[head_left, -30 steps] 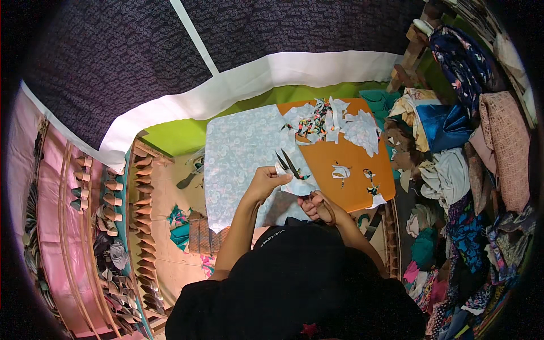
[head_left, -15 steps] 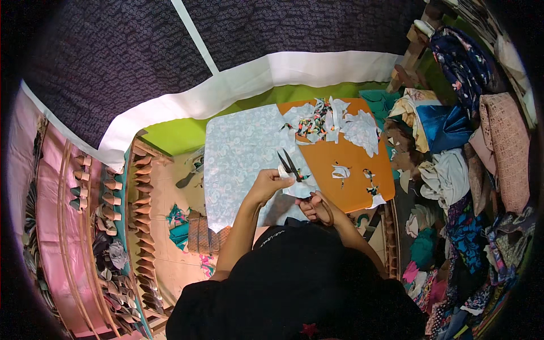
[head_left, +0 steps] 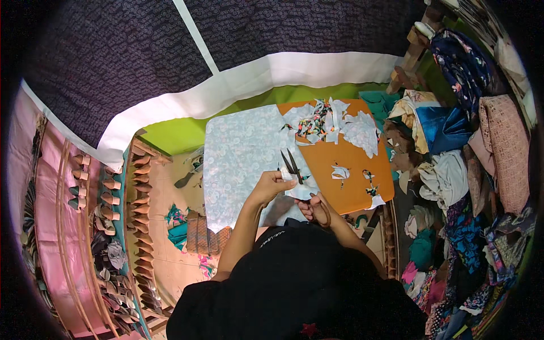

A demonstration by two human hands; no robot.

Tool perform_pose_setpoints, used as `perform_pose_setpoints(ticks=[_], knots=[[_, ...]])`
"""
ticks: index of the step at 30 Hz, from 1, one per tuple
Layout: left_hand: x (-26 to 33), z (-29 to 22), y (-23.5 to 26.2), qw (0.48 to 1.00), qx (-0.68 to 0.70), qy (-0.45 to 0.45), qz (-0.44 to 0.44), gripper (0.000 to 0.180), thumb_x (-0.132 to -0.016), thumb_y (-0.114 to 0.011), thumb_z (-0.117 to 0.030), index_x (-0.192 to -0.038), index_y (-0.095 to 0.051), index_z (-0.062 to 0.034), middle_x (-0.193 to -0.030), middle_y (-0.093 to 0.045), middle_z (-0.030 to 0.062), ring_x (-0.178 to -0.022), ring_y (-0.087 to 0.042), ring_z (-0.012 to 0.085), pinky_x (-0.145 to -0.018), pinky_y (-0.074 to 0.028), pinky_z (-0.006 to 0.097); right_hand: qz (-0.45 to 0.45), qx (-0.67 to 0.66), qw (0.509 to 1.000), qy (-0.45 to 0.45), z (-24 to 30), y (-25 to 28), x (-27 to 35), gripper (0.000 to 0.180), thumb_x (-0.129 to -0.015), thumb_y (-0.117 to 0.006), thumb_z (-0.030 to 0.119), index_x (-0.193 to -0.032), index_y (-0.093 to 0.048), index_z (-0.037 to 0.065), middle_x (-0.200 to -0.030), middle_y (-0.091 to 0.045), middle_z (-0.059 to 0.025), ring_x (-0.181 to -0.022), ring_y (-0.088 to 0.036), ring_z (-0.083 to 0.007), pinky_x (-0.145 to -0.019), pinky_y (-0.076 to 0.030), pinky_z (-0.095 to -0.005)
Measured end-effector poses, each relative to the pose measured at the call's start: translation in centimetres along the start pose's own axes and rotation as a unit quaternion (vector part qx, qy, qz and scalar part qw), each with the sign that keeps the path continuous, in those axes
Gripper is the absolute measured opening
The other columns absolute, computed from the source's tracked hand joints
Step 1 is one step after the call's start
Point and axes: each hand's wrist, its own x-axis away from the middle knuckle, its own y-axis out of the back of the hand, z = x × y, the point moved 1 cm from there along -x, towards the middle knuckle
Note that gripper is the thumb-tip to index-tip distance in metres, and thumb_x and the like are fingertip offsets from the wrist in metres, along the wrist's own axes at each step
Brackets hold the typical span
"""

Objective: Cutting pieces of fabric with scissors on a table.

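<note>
Dark-bladed scissors [head_left: 291, 162] point away from me, their blades slightly apart around the edge of a small piece of white-backed fabric [head_left: 298, 191]. My right hand [head_left: 313, 210] is closed on the scissors' handles near my body. With thumb and fingers pinched, my left hand [head_left: 271, 186] grips the piece of fabric to the left of the blades. Both hands are over a large whitish patterned cloth [head_left: 238, 153] that covers the left part of an orange-brown table [head_left: 343, 190].
Patterned fabric scraps [head_left: 319, 122] lie heaped at the table's far right; smaller offcuts [head_left: 340, 173] are nearer. Folded and crumpled cloths [head_left: 445, 181] pile up at the right. Racks of shoe-shaped pieces [head_left: 143, 221] stand at the left. A dark curtain [head_left: 141, 51] hangs ahead.
The scissors' blades have drawn closer together and shifted slightly right, while the fabric's white underside shows more. Both hands have moved only a little.
</note>
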Motion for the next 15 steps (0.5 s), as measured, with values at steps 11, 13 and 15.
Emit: perform_pose_setpoints(ticks=[11, 13, 15], knots=[[-1.0, 0.3, -2.3, 0.984, 0.162, -0.073, 0.005, 0.022, -0.073, -0.059, -0.004, -0.093, -0.053, 0.0026, -0.081, -0.059, 0.0073, -0.070, -0.055, 0.0104, -0.065, -0.044, 0.023, 0.002, -0.119, 0.982, 0.144, -0.5, -0.8, -0.7, 0.087, -0.049, -0.041, 0.076, -0.094, -0.043, 0.002, -0.066, -0.033, 0.0021, -0.052, -0.033, -0.0070, -0.044, -0.030, -0.0195], [-1.4, 0.8, -2.4, 0.980, 0.172, -0.095, 0.004, 0.021, -0.074, -0.058, -0.004, -0.093, -0.052, 0.0026, -0.081, -0.058, 0.0065, -0.070, -0.055, 0.0102, -0.066, -0.044, 0.023, 0.005, -0.133, 0.980, 0.149, -0.5, -0.9, -0.7, 0.087, -0.048, -0.041, 0.076, -0.094, -0.043, 0.002, -0.066, -0.033, 0.0021, -0.052, -0.033, -0.0072, -0.045, -0.030, -0.0202], [-1.6, 0.9, -2.8, 0.976, 0.193, -0.095, 0.003, 0.020, -0.074, -0.057, -0.005, -0.092, -0.051, 0.0021, -0.079, -0.058, 0.0058, -0.067, -0.054, 0.0098, -0.063, -0.044, 0.022, 0.009, -0.146, 0.977, 0.154, -0.5, -0.9, -0.8, 0.087, -0.048, -0.042, 0.076, -0.094, -0.043, 0.002, -0.067, -0.033, 0.0021, -0.053, -0.033, -0.0074, -0.045, -0.030, -0.0208]])
